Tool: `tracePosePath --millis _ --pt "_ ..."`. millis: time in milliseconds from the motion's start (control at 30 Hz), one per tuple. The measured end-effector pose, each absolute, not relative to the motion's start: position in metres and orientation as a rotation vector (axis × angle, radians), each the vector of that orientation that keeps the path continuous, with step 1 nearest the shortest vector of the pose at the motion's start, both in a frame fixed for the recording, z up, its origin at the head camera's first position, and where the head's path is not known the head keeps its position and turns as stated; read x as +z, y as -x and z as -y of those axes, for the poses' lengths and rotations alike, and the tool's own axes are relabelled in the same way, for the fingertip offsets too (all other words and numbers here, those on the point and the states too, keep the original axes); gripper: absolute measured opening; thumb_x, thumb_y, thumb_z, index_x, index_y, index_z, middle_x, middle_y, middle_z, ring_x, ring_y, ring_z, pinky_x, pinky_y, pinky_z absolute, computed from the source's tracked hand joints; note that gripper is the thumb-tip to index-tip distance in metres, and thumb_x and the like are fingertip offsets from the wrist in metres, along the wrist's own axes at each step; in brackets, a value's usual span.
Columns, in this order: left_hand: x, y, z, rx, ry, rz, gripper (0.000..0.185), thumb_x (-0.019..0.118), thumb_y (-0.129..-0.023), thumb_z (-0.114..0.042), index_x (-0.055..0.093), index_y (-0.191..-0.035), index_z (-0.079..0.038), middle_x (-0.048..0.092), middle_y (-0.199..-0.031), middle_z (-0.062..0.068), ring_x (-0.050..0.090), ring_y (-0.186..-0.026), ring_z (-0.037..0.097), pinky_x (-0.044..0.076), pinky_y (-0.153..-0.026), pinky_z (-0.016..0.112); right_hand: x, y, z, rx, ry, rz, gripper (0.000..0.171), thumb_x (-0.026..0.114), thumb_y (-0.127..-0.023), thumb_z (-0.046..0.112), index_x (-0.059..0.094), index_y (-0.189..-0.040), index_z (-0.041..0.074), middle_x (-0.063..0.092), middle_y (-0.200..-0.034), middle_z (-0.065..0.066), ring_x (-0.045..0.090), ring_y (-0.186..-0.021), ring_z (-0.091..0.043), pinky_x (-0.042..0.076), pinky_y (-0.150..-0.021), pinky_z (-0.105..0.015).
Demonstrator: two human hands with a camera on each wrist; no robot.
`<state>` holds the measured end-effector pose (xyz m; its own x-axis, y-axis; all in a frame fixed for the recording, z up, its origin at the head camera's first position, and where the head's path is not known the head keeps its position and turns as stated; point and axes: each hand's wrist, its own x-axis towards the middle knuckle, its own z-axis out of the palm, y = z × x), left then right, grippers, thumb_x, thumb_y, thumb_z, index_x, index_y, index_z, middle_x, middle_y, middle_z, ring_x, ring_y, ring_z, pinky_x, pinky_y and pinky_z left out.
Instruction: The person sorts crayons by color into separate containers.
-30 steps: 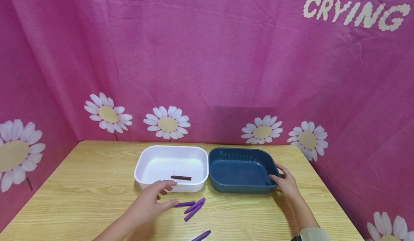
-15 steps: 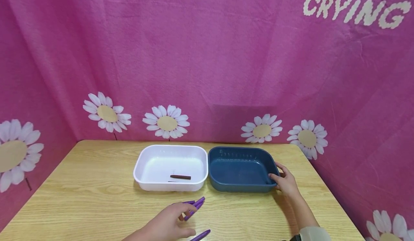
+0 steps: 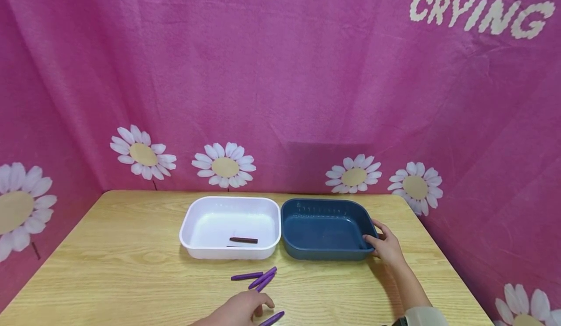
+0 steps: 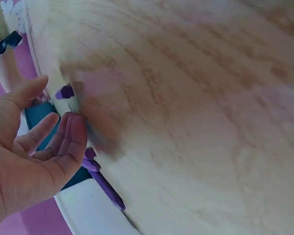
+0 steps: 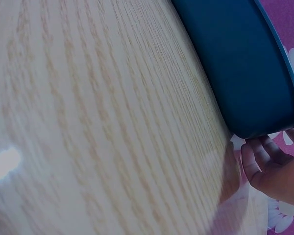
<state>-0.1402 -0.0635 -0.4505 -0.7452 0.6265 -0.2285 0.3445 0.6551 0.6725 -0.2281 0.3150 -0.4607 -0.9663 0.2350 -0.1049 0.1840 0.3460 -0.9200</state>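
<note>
While the left hand [image 3: 238, 311] hovers low over the front edge of the light wooden tabletop [image 3: 109, 267] in the head view, its grip loose and holding nothing, a short purple crayon [image 3: 271, 318] lies just right of its fingertips, long axis slanting up toward the right. Three more purple crayons [image 3: 259, 277] cluster just beyond, before the white plastic tub [image 3: 193, 219], which holds a dark brown crayon [image 3: 243, 240]. The right hand [image 3: 387, 248] grips the right rim of the dark blue plastic tub [image 3: 324, 209], well apart from the crayons.

From the left wrist, the fingers [image 4: 63, 137] are relaxed, slightly bent, with purple sticks [image 4: 100, 178] just past them.

From the right wrist, curled fingers [image 5: 257, 156] clasp the blue tub's corner [image 5: 245, 73]; bare wood stretches leftward.
</note>
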Motion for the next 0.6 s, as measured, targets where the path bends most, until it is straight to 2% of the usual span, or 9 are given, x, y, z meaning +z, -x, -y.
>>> tracePosePath --millis 167,400,600 --pt "-0.451 0.139 0.057 0.823 -0.724 -2.449 0.022 0.07 -0.08 -0.012 0.067 -0.102 -0.012 0.059 -0.074 -0.005 0.05 -0.067 0.003 0.045 -0.066 0.022 -0.46 0.228 -0.315 1.72 0.401 2.55 0.062 0.057 -0.09 0.011 0.028 -0.145 0.003 0.042 -0.129 -0.037 0.061 -0.087 -0.017 0.055 -0.065 -0.024" --pt "-0.455 0.138 0.051 0.736 -0.864 -2.516 0.017 0.073 -0.077 -0.015 0.07 -0.094 -0.011 0.06 -0.072 -0.007 0.049 -0.067 0.0 0.045 -0.065 0.019 -0.46 0.226 -0.314 1.719 0.4 2.557 0.063 0.057 -0.09 0.011 0.028 -0.145 0.004 0.041 -0.13 -0.036 0.06 -0.09 -0.019 0.055 -0.066 -0.024" --pt "-0.456 0.137 0.049 0.702 -0.944 -2.554 0.013 0.072 -0.076 -0.01 0.071 -0.089 -0.01 0.062 -0.07 -0.005 0.049 -0.066 -0.001 0.045 -0.065 0.017 -0.46 0.227 -0.314 1.73 0.402 2.539 0.062 0.057 -0.089 0.011 0.029 -0.144 0.004 0.042 -0.13 -0.036 0.06 -0.088 -0.018 0.054 -0.065 -0.024"
